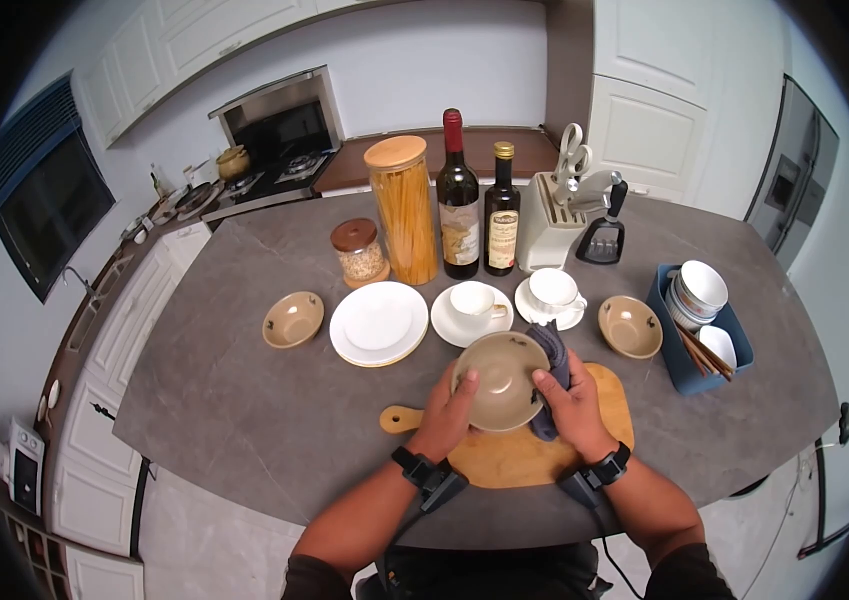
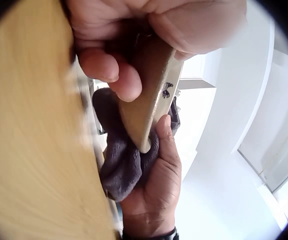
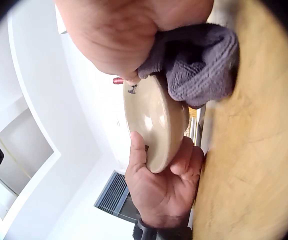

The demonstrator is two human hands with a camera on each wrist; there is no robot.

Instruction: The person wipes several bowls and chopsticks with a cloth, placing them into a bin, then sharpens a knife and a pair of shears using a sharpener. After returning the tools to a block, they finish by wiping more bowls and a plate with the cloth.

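A beige bowl (image 1: pixel 500 382) with small dark motifs is held between both hands over the wooden cutting board (image 1: pixel 504 462). My left hand (image 1: pixel 444 412) grips its left side, thumb over the rim and fingers beneath. On the other side my right hand (image 1: pixel 576 402) grips the rim, its thumb inside the bowl. A dark grey cloth (image 3: pixel 204 65) is bunched between the right palm and the bowl's outer wall, hanging down toward the board. In the left wrist view the bowl (image 2: pixel 146 95) is tilted and the cloth (image 2: pixel 121 165) wraps its underside.
Two more beige bowls (image 1: pixel 293 320) (image 1: pixel 630 327), stacked white plates (image 1: pixel 378 323) and two cups on saucers line the table. Behind stand a pasta jar (image 1: pixel 404 215), dark bottles (image 1: pixel 458 200) and a knife block (image 1: pixel 550 225). A blue bin (image 1: pixel 689 375) with bowls and chopsticks is at right.
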